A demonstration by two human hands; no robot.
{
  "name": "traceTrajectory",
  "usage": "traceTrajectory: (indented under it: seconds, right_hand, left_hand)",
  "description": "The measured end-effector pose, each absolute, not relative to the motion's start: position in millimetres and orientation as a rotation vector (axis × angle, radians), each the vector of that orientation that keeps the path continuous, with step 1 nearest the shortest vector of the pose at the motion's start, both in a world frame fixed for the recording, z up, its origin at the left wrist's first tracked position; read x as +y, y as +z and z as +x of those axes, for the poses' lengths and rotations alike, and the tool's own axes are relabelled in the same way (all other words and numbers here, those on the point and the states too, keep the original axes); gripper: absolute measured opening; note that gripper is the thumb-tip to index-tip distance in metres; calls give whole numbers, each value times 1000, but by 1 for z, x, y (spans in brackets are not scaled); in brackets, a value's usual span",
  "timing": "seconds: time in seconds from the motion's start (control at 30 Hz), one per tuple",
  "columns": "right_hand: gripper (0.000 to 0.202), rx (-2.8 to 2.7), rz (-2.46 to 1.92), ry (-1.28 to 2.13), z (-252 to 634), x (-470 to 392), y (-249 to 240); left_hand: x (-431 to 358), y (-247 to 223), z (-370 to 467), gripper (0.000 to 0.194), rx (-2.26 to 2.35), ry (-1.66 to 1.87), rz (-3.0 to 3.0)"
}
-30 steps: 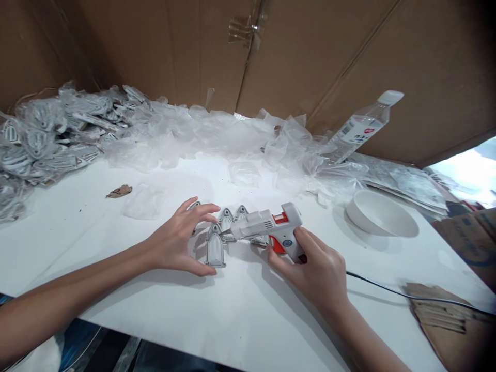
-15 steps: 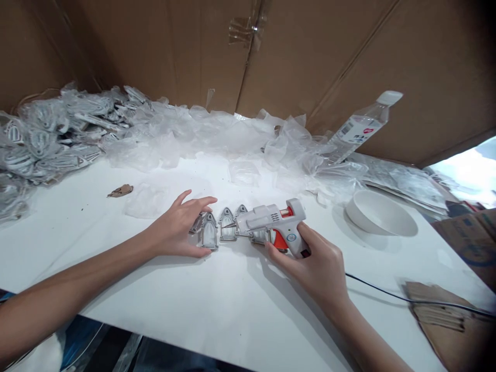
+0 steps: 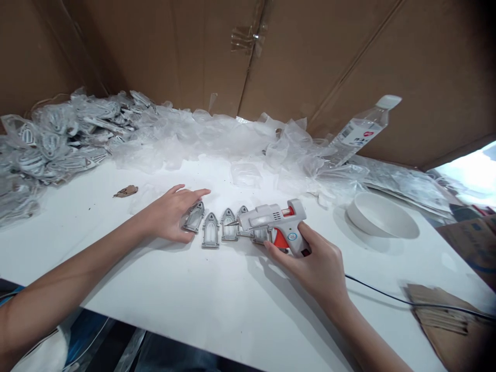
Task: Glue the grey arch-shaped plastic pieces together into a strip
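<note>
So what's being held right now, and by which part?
Right hand: the glue gun, by its handle. Left hand: fingers around the left side of the leftmost arched piece; can't tell if it's gripped.

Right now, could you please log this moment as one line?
left hand: at leftmost arched piece | right hand: holding glue gun | nozzle: over another piece | rest: white bowl, leaning bottle

No txt legible for sure. Bottle (image 3: 354,135) label (image 3: 360,133) beyond my R hand (image 3: 320,263): barcode, red logo, chars unclear. Glue gun (image 3: 259,217) in my grip: round sticker (image 3: 292,236), too small. Carton (image 3: 470,243), far R: blue print, blurred.
</note>
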State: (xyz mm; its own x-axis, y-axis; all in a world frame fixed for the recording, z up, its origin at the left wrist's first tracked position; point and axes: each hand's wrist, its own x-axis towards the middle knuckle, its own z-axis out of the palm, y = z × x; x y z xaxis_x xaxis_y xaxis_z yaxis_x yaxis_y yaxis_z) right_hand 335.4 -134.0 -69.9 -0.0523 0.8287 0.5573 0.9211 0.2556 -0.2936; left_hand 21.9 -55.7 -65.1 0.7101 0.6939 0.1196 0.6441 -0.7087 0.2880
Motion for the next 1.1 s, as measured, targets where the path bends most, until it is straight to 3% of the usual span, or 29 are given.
traceTrajectory:
  seconds: [0.23, 0.47, 0.77, 1.1]
  right_hand:
    - [49, -1885, -1560, -202, 335, -135, -69]
    - [49, -1875, -1556, -172, 334, -137, -69]
    - [50, -1869, -1556, -165, 334, -136, -68]
    - [51, -1842, -1565, -136, 333, -136, -67]
  left_hand:
    - [-56, -66, 24, 89, 1110, 389, 2638]
    - [-64, -67, 31, 50, 967, 742, 2672]
    - [-69, -66, 34, 36, 956, 744, 2590]
    - [-68, -66, 36, 45, 926, 784, 2454]
